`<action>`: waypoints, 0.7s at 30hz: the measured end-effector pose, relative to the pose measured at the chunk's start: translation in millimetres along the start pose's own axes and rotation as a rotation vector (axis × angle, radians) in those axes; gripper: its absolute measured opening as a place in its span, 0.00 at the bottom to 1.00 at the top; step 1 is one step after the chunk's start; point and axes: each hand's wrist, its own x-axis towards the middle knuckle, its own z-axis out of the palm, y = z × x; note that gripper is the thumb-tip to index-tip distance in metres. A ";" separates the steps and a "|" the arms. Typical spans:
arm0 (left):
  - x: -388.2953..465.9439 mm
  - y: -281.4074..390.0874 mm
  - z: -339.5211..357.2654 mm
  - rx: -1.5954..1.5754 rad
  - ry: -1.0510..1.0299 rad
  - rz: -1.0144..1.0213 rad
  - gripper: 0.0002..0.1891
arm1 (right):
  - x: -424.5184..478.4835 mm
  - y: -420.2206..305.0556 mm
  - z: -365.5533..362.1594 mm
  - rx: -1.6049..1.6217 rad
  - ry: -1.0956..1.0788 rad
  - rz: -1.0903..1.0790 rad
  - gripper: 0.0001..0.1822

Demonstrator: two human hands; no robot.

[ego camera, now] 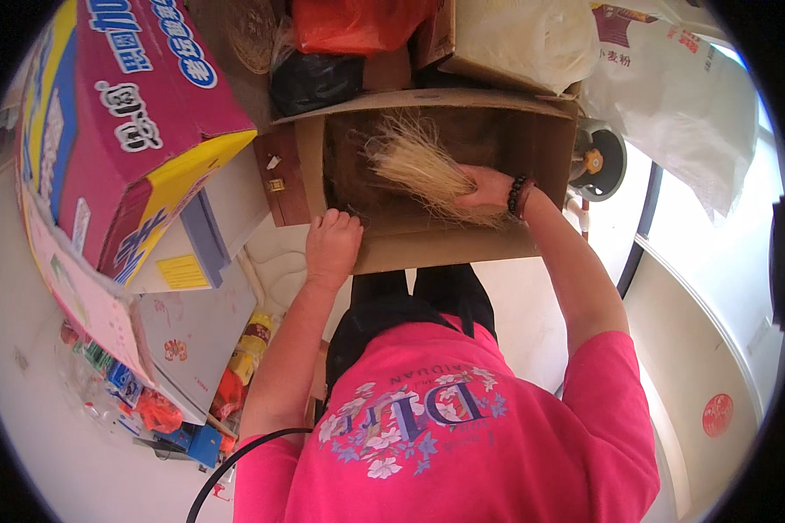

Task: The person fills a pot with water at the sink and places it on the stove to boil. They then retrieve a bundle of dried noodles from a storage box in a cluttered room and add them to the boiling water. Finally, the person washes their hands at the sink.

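Observation:
An open cardboard box [432, 245] stands in front of me with its flaps spread. My right hand [490, 189] reaches over it, wrapped around a bundle of thin, pale, dry strands [418, 160], perhaps dried noodles or straw. Loose ends fan out toward the far left inside the box. At the near left corner, my left hand [332, 242] has its fingers curled over the cardboard edge. The box's inside is brown and shadowed, and its bottom is hard to make out.
A large purple and yellow printed carton [183, 118] rises at the left. Beyond the box are a black plastic bag [317, 82], a red bag [360, 26] and another carton with pale plastic [530, 39]. A gas cylinder [605, 163] with an orange valve knob stands right.

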 end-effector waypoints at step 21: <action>51.2 86.6 33.8 -1.866 0.041 -0.715 0.31 | -18.8 -49.1 70.0 -0.315 0.526 -0.237 0.48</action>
